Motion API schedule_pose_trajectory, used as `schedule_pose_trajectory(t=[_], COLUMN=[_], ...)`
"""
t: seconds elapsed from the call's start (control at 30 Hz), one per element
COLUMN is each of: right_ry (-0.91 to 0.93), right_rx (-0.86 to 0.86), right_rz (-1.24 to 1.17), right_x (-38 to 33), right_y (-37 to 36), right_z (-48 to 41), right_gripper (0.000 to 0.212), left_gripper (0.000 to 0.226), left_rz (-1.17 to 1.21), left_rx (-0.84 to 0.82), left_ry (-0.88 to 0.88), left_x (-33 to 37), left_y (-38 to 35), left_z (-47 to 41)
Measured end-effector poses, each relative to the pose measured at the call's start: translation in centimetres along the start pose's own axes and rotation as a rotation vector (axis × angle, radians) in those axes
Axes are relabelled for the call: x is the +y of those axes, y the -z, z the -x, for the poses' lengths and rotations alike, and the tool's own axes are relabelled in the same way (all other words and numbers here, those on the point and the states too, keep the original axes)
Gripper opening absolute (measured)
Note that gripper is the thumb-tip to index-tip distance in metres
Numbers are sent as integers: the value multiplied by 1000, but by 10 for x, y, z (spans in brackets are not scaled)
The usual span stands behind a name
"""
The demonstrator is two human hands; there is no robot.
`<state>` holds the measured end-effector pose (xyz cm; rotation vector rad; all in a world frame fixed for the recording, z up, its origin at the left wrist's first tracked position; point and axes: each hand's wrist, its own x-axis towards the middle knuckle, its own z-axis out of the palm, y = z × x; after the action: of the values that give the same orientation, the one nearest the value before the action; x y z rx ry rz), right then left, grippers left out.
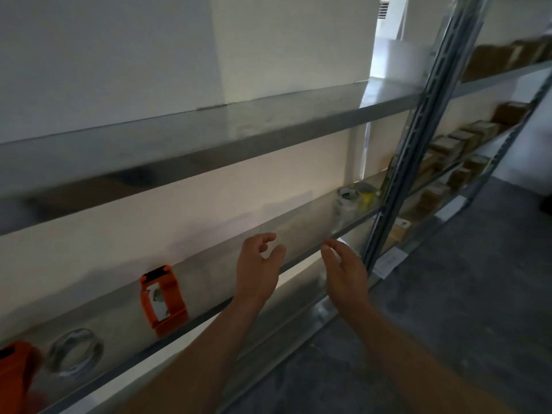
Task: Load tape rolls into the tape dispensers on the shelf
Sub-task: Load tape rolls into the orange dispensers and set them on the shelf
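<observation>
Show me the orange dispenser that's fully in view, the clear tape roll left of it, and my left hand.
Orange dispenser (176,303): head view, on its orange side wall.
Tape roll (96,351): head view, on the right of its clear ring.
Left hand (257,270): head view, on the back of the hand.

A plain white wall (119,55) runs behind the racking. A flat grey metal upper shelf board (209,144) slants across the view, its right end meeting a perforated grey steel upright (418,144). Beyond the upright, a neighbouring grey metal rack (493,76) carries blurred brown cardboard boxes (501,58) on its top board and a row of smaller brown cartons (460,141) along the board below. A white paper label (388,261) lies at the upright's foot, on the mottled grey concrete floor (448,324).
</observation>
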<state>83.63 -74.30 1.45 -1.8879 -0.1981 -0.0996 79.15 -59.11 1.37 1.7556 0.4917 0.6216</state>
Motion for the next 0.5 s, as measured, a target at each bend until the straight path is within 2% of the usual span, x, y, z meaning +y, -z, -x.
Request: schedule_pose_trajectory(t=[0.23,0.5], right_ry=[-24,-14], right_rx=[3,-42], right_rz=[-13,5], right_x=[32,54], right_y=[52,86], right_z=[-81,-144], right_gripper=[28,30], left_gripper=[23,21], left_rz=[-22,-10], left_rx=[12,19], left_ry=[22,51], left_x=[20,36], left_y=[-98,-171], left_z=[-29,-61])
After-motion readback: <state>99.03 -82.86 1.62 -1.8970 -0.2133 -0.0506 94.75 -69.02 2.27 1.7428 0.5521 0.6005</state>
